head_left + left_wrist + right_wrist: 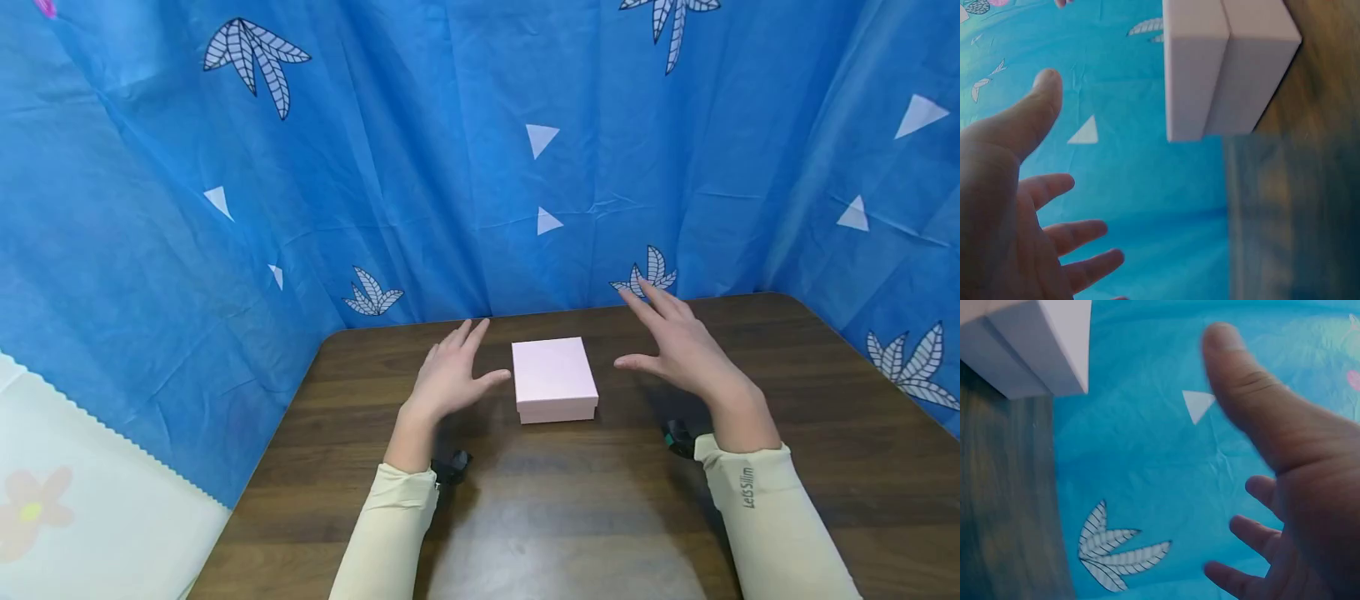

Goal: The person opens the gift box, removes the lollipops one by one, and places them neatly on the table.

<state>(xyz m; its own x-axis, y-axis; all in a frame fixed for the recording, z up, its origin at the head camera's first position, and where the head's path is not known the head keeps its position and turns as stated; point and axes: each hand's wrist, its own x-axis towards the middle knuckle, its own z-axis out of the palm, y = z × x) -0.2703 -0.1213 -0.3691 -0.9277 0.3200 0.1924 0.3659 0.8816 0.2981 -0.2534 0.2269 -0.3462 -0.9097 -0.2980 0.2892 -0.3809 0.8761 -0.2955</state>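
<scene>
A pale pink lidded box (553,371) sits on the brown wooden table (555,492), its lid on. To its left my left hand (450,375) hovers with fingers spread and the thumb pointing at the box's side. On the other side my right hand (686,346) is raised, fingers apart, farther from the box than the left one. Both hands hold nothing. In the left wrist view the box (1229,69) stands beyond the thumb, with the seam between lid and base showing. The right wrist view catches only a corner of the box (1035,344) at upper left.
A blue curtain (465,167) with leaf and triangle prints hangs along the table's back and sides. At the left, a white cloth (90,467) with a flower print hangs beside the table. Dark wrist cameras (452,467) sit at both cuffs.
</scene>
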